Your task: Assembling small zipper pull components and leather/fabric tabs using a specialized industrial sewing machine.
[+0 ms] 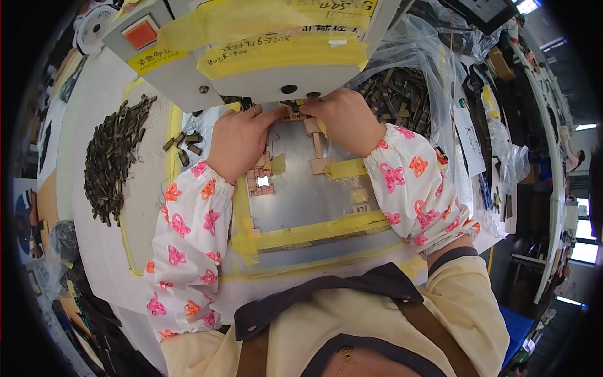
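Under the front of a grey machine head [276,78], my two hands come together. The left hand [242,135] reaches in with its index finger and thumb bent toward a small dark strip [293,108]. From the other side, the right hand [345,120] has its fingers curled to the same strip. Both sets of fingertips seem to pinch or press it, partly hidden by the machine's lower edge. Below them lies a metal plate [289,195] with pinkish guide blocks [316,141] and yellow tape along its borders.
A pile of short dark strips [116,160] lies on the left, with several loose strips [183,146] nearer the plate. More dark strips [399,94] fill a clear plastic bag [443,69] at the back right. A red button [139,32] is on the machine; a white fan [95,29] stands behind.
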Demonstrator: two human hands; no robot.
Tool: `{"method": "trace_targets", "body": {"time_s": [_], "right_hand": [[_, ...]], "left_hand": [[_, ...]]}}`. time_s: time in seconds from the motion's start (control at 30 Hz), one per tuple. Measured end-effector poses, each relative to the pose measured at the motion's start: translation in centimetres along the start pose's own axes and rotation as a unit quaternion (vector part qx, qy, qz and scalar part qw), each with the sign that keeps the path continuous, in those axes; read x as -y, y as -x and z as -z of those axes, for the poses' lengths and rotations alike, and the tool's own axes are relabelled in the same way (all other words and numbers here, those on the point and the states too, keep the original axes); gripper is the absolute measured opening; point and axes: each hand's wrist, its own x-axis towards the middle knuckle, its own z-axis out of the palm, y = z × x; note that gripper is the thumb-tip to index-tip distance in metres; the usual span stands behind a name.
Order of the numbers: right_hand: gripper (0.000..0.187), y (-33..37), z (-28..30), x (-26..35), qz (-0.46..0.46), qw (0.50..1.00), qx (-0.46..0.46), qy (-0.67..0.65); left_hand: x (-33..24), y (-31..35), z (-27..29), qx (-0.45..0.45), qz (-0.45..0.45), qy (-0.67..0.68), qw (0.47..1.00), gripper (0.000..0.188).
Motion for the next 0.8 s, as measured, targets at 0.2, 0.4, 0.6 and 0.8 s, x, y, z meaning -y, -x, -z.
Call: {"method": "trace_targets", "body": {"time_s": [0.2,0.4,0.6,0.8], "right_hand": [[0.013,0.4,-0.7,-0.5,0.005,1.0,-0.003,0.013],[0.011,0.6,-0.5,-0.3,0.036,0.998,-0.004,0.045],[0.027,-0.2,0.1,-0.4,0.001,0.996,0.083,0.014],[0.019,0.6,0.5,-0.1,-0.002,0.996,0.067,0.057]], "left_hand": [[-0.1,0.1,-0.3,0.016,0.002,-0.003,1.0,0.037],[-0.3,0.5,-0.4,0.002,-0.003,-0.022,1.0,0.034],[0.5,0.1,-0.7,-0.029,-0.018,-0.016,0.999,0.032],[-0.3,0.0,-0.6,-0.003,-0.009,-0.021,1.0,0.034]]}}
